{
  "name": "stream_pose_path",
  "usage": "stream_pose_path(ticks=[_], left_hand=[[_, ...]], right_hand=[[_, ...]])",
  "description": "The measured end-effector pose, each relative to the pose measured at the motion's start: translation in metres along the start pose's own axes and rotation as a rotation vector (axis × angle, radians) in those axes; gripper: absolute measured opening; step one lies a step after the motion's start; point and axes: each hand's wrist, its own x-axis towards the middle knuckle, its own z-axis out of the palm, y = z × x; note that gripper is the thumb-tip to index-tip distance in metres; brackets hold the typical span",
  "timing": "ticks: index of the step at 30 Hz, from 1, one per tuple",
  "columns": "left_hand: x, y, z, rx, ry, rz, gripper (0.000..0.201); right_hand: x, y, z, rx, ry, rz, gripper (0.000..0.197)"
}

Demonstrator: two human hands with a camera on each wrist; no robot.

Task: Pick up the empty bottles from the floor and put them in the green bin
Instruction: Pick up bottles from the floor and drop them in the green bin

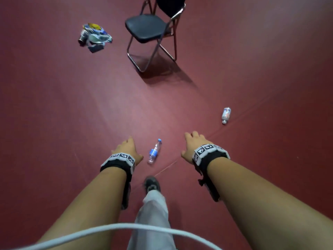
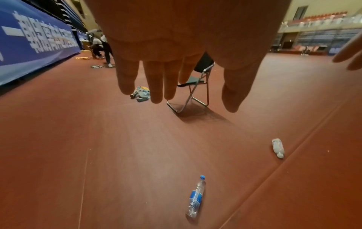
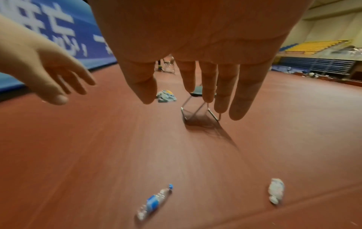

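On the red floor [image 1: 72, 114] in front of us lie two bottles. The clear bottle with the blue cap and blue label [image 1: 154, 151] lies on its side between our two hands, close to our shoe [image 1: 152, 184]. The crushed bottle with the white label [image 1: 226, 115] lies on its side too, farther off to the right, near a line in the floor. Our left hand [image 1: 127, 148] is held out over the floor with its fingers straight and spread, and it holds nothing. Our right hand [image 1: 193, 144] is the same, fingers straight and holding nothing. Farther away stands a black folding chair [image 1: 149, 27]. To its left sits a small pile of trash [image 1: 93, 37]. We cannot see any green bin.
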Motion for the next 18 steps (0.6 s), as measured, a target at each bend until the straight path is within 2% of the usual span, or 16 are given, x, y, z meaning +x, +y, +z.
stream_pose_path(ticks=[3, 6, 10, 14, 18], left_hand=[[0.070, 0.048, 0.012, 0.044, -0.046, 0.020, 0.069], [0.145, 0.104, 0.012, 0.020, -0.064, 0.068, 0.062], [0.233, 0.154, 0.011, -0.069, -0.159, -0.041, 0.065], [0.308, 0.169, 0.031, -0.113, -0.220, -0.196, 0.080], [0.366, 0.165, 0.096, -0.101, -0.315, -0.346, 0.089]], right_hand=[[0.068, 0.059, -0.008, -0.012, -0.047, 0.142, 0.065], [0.144, 0.104, -0.022, 0.006, -0.059, 0.217, 0.071], [0.250, 0.151, -0.046, 0.016, -0.122, 0.265, 0.076], [0.355, 0.167, -0.045, -0.009, -0.169, 0.149, 0.077], [0.456, 0.165, 0.014, -0.065, -0.274, -0.024, 0.078]])
